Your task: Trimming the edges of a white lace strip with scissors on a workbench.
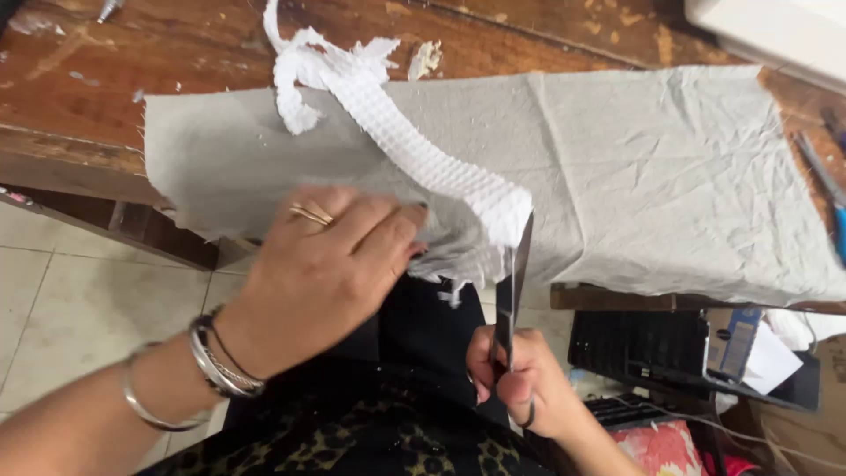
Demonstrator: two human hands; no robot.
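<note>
We see a grey cloth [634, 167] spread over a worn wooden table [176, 53], its near edge hanging past the table's front. A white waffle-textured strip [414, 145] lies diagonally across the cloth, its frayed upper end resting on bare wood. The left hand [326, 264] presses down on the cloth's near edge, fingers together and curled over bunched fabric, rings and bangles showing. The right hand [520, 375] is closed around the handles of scissors [511, 291], blades pointing up and meeting the strip's lower end at the cloth's edge; we cannot tell how far the blades are parted. The tabletop is scuffed, paint-flecked, with lint scraps. Below left, pale floor tiles [79, 291]. Below right, a black crate [634, 348] and cardboard box [811, 414] under the table.
</note>
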